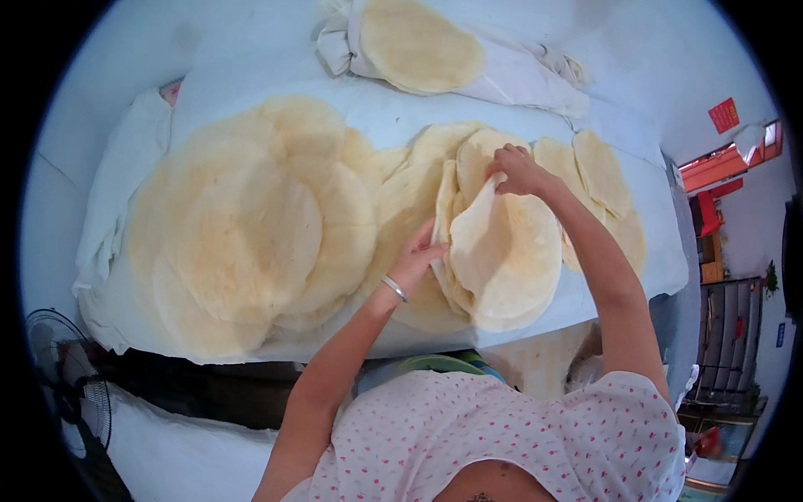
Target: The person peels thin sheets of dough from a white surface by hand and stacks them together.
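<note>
Pale round flatbreads (506,259) lie stacked right of centre on a white cloth. My left hand (418,259), with a silver bracelet on the wrist, grips the left edge of this stack, several layers raised beside my thumb. My right hand (514,167) pinches the upper edge of one flatbread, which is lifted and curls over the stack. A broad overlapping pile of larger thin flatbreads (234,234) spreads on the left; smaller overlapping ones (598,167) lie beyond my right arm.
A flatbread (418,42) rests on a folded white cloth (535,88) at the back. A fan (92,410) stands at lower left, below the cloth-covered table (121,293). At the right are a dark shelved cabinet (723,335) and red items.
</note>
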`<state>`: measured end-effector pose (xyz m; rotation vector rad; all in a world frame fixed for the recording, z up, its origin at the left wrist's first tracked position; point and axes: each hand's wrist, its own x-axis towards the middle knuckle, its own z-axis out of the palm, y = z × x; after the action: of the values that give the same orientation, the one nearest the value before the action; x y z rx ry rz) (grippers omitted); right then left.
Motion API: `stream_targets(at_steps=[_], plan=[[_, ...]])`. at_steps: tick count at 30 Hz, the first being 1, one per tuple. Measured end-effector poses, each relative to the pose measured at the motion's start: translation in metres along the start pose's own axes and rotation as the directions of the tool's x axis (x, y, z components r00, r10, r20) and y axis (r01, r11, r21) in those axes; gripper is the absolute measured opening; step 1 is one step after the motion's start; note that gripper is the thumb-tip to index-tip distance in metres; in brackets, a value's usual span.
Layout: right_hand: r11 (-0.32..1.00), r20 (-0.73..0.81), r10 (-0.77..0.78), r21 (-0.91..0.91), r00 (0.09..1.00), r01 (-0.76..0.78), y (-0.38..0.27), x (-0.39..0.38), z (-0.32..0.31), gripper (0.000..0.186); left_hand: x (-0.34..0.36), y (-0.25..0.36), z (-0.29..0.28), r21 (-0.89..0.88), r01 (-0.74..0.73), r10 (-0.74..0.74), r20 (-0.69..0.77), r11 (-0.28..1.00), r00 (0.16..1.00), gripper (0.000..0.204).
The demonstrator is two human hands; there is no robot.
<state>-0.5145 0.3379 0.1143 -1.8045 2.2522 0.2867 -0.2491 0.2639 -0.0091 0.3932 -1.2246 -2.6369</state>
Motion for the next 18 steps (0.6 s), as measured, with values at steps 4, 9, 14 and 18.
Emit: stream_targets(at_steps=[4, 9, 14, 18], plan=[[0.986, -0.069, -0.166, 0.011, 0.984, 0.167, -0.008, -0.044, -0.036, 0.011, -0.016, -0.008, -0.015, 0.711, -0.063, 0.381, -0.298, 0.701, 0.875, 0.054], [0.982, -0.558, -0.123, 0.053, 0.821, 0.183, -0.08, -0.125, -0.169, 0.025, -0.048, 0.044, 0.009, 0.541, -0.279, 0.457, -0.227, 0.793, 0.86, 0.054], [0.967, -0.8, -0.254, -0.2, 0.544, 0.158, -0.078, -0.179, -0.191, 0.004, -0.055, 0.103, 0.014, -0.275, -0.049, -0.007, -0.199, 0.96, 0.98, 0.047], [0.743, -0.875, 0.376, 0.481, 0.305, 0.465, -0.077, -0.176, -0.105, 0.042, -0.064, 0.119, -0.001, -0.505, -0.112, 0.07, -0.101, 0.856, 0.992, 0.042]])
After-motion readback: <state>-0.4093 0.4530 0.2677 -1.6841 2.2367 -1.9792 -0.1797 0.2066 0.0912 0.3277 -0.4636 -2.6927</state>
